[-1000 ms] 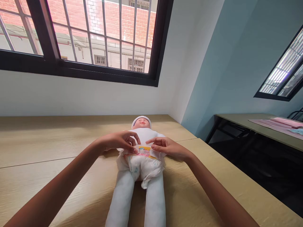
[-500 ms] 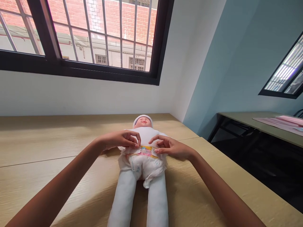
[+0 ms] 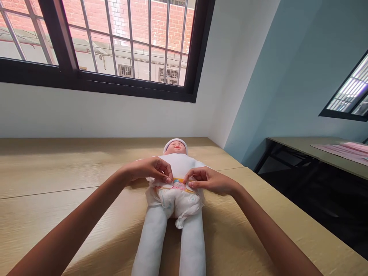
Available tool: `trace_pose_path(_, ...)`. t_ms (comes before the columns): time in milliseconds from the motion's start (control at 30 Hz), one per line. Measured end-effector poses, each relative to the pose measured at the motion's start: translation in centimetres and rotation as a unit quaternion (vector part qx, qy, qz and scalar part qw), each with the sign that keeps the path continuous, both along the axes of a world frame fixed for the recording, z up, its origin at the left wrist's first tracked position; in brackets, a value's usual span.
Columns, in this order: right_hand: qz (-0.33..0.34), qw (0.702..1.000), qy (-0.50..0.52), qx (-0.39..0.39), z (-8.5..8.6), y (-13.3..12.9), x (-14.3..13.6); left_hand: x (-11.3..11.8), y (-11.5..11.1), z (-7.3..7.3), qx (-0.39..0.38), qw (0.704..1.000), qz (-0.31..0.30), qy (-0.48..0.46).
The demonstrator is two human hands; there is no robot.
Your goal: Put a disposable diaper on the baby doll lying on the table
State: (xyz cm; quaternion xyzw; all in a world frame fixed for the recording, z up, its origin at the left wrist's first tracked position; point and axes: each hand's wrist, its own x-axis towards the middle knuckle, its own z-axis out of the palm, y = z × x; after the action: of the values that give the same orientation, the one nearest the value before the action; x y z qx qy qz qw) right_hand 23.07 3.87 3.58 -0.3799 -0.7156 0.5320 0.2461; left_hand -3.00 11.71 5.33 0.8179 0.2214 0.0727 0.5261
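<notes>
A baby doll (image 3: 176, 159) in a white cap lies on its back on the table, its white legs pointing toward me. Around its hips sits a white diaper (image 3: 175, 203) with a yellow and pink printed band at the front waist. My left hand (image 3: 156, 169) pinches the diaper at the left part of that band, thumb and fingertips together. On the right part of the band, my right hand (image 3: 205, 179) has its thumb and forefinger closed on the diaper's waist, the other fingers curled. The exact bits under the fingertips are hidden.
The wooden table (image 3: 57, 222) carries the doll and ends at a slanting right edge. Behind it is a white wall with a barred window (image 3: 129, 42). A second table (image 3: 304, 147) with a pink cloth (image 3: 345, 151) stands at the right.
My right forefinger has come down onto the waistband, closer to the thumb. My left fingertips have shifted slightly toward the middle of the band. The view has moved a little.
</notes>
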Motion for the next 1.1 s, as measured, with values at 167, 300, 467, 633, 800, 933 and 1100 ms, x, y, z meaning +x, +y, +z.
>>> trace_pose_path(167,0.011,1.000,0.007,0.006,0.1,0.0,-0.1,0.0,-0.2,0.1,0.002,1.000,0.002,0.002)
trace_pose_path(300,0.008,1.000,0.009,-0.001,-0.2,0.1,-0.1,0.1,-0.4,0.2,0.018,1.000,0.008,0.002)
trace_pose_path(467,0.013,1.000,0.002,0.001,-0.3,0.0,0.0,0.4,-0.2,0.1,0.034,0.999,-0.001,0.000)
trace_pose_path(633,0.046,0.998,-0.022,-0.027,0.6,-0.5,0.5,0.6,-0.3,0.1,0.037,0.999,0.003,0.003)
trace_pose_path(800,0.057,0.997,-0.010,-0.048,0.7,-0.5,1.0,0.6,-0.4,0.0,0.038,0.999,0.011,0.012)
trace_pose_path(933,0.055,0.997,-0.007,-0.045,0.6,-0.4,1.1,0.6,-0.6,0.2,0.039,0.999,0.014,0.021)
trace_pose_path(1100,0.076,0.994,-0.003,-0.072,1.3,-0.8,1.1,1.3,-2.4,0.5,0.046,0.995,0.060,0.058)
